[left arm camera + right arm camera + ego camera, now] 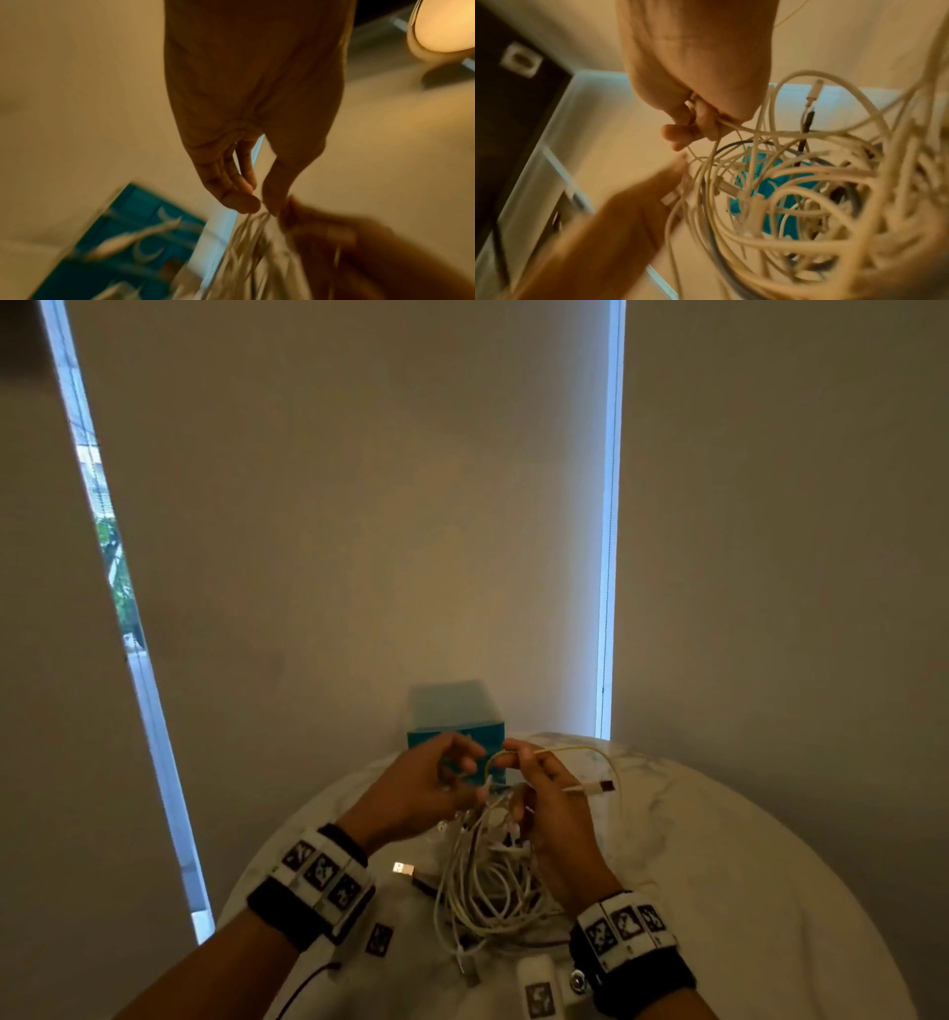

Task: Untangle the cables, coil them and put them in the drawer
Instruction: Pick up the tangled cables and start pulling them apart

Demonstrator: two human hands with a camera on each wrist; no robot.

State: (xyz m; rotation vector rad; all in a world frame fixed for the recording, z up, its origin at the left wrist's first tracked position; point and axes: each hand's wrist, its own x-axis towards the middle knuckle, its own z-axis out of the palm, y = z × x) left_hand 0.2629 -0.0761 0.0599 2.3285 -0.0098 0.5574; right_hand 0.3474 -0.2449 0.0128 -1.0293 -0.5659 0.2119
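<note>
Two hands worked over one round white marble-topped table (719,891), and between them hung a single tangled bundle of thin cables (488,880), mostly white or cream, with at least one dark strand showing in the right wrist view; the separate cables were too knotted to count. The bundle was lifted at its top and trailed down in loose overlapping loops onto the tabletop just in front of the person. One pale yellowish cable (590,755) arched away from the bundle to the right and ended in a white USB plug (595,786) that stuck out beside the right hand. A second metal USB plug (403,868) lay on the table to the left of the heap. The left hand (416,793) had its fingers curled, thumb and fingertips pinching several strands at the top of the tangle. The right hand (549,809) had its fingers clamped around the cables, the yellowish one pinched near its fingertips. One teal box (493,731) stood behind the hands at the table's far edge, against the wall.
</note>
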